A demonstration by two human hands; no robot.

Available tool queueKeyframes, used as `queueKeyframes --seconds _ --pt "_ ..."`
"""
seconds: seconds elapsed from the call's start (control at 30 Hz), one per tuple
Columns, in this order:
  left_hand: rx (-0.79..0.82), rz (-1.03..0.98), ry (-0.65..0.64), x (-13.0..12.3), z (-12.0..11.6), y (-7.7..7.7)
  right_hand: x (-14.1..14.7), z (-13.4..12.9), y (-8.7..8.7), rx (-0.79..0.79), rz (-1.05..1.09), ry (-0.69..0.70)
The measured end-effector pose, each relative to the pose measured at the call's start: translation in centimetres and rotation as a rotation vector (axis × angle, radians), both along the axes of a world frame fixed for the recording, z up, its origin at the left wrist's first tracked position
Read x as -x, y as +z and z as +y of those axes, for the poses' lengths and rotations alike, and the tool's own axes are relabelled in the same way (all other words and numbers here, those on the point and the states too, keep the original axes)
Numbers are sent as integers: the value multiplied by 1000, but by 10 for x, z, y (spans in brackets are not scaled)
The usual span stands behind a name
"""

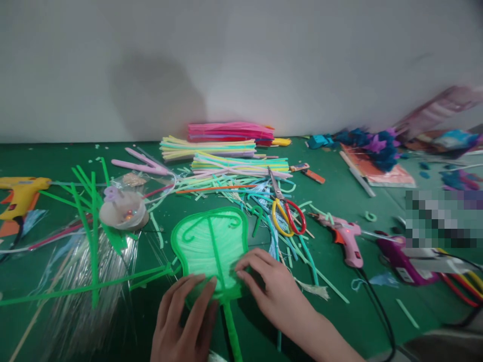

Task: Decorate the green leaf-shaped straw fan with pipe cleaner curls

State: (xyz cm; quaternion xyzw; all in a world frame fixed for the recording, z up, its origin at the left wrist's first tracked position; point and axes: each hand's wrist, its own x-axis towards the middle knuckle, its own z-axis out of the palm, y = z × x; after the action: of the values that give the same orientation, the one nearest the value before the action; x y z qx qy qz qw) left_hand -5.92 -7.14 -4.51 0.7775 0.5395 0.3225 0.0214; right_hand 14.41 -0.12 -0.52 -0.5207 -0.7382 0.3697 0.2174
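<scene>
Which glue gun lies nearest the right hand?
The pink plastic glue gun; the purple one lies farther right of that hand, the yellow one at far left.

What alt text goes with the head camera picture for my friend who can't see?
A person's left hand and right hand touch the lower part of a long-stemmed green fan shape on a green table. Red-and-yellow scissors and bundles of coloured strips lie beyond; a pink glue gun lies right, a yellow glue gun far left.
</scene>
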Motion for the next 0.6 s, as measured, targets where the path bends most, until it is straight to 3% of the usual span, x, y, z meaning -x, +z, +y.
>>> queueKeyframes --seconds 0.1,0.17,0.23,0.33,0.47,0.6 --pt "10 -68 38 -1 3 6 -22 12 6 -49 -43 -120" --pt "7 -91 53 0 6 9 -42 22 10 -121 -165 -232" --pt "-16 -91 49 2 9 10 -60 30 12 -122 -341 -233" --pt "-52 -78 76 12 14 12 -69 41 14 -130 -515 -183" --pt "-39 -58 209 28 16 19 -52 63 10 -239 -630 -51" --pt "-25 -39 301 36 11 27 -39 87 0 -244 -771 106"
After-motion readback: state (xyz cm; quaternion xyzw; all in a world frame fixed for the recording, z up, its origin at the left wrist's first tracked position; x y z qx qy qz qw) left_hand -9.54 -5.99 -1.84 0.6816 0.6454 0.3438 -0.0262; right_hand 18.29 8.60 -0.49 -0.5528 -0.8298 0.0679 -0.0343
